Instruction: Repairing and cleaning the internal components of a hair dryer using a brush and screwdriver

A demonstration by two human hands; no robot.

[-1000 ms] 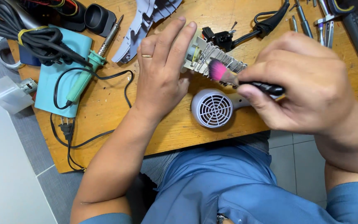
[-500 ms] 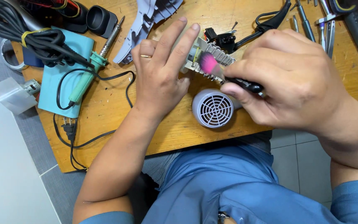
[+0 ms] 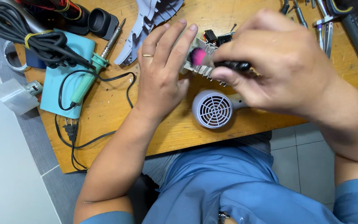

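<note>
Left hand (image 3: 162, 79) flat on heater part (image 3: 204, 66), right hand (image 3: 278, 62) grip closed on pink-tipped brush (image 3: 197, 56), hairdryer grille (image 3: 213, 109) just below

We see a pink-bristled brush (image 3: 198, 56) with a dark handle, its tip touching a small grey finned part (image 3: 206, 71) at twelve o'clock of the round grey grille (image 3: 213, 109).

Our count over the wooden bench

We count two hands (image 3: 162, 79) (image 3: 278, 62), one pink-bristled brush (image 3: 212, 60), one grey grilled hair-dryer shell (image 3: 213, 109), one green-handled soldering iron (image 3: 90, 72), one coiled black cable (image 3: 25, 35) and (top right, partly cropped) several metal hand tools (image 3: 322, 25).
</note>
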